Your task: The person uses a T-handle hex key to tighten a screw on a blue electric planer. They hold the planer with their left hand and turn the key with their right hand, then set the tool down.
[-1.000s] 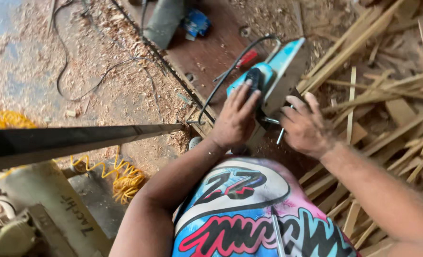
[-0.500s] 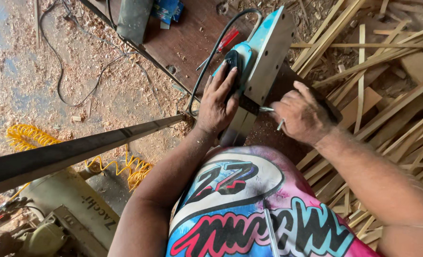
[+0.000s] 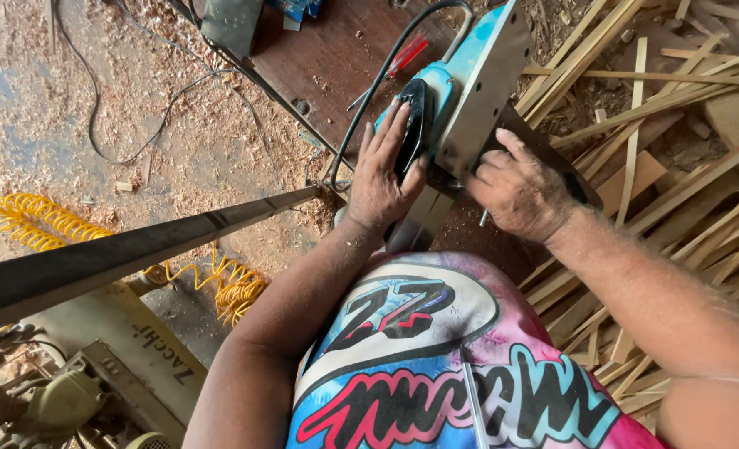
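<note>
A blue electric planer (image 3: pixel 469 79) with a grey metal sole lies tipped on its side on a dark brown wooden board (image 3: pixel 319 58). My left hand (image 3: pixel 382 179) rests flat against its black handle, fingers spread. My right hand (image 3: pixel 519 195) is closed on a small thin metal tool at the planer's lower end, beside the sole. A black power cord (image 3: pixel 369 100) loops up from the planer. A red-handled screwdriver (image 3: pixel 402 56) lies on the board just left of the planer.
Thin wood strips and offcuts (image 3: pixel 677 108) are piled at the right. Sawdust covers the floor (image 3: pixel 136 116), with a thin black cable (image 3: pixel 128 125) and a yellow coiled hose (image 3: pixel 45 220). A long dark metal bar (image 3: pixel 120 258) crosses the left. Machinery (image 3: pixel 70 399) sits at lower left.
The view has closed in on the planer. My left hand has slid onto the black handle with fingers spread. My right hand stays at the lower end with the small tool.
</note>
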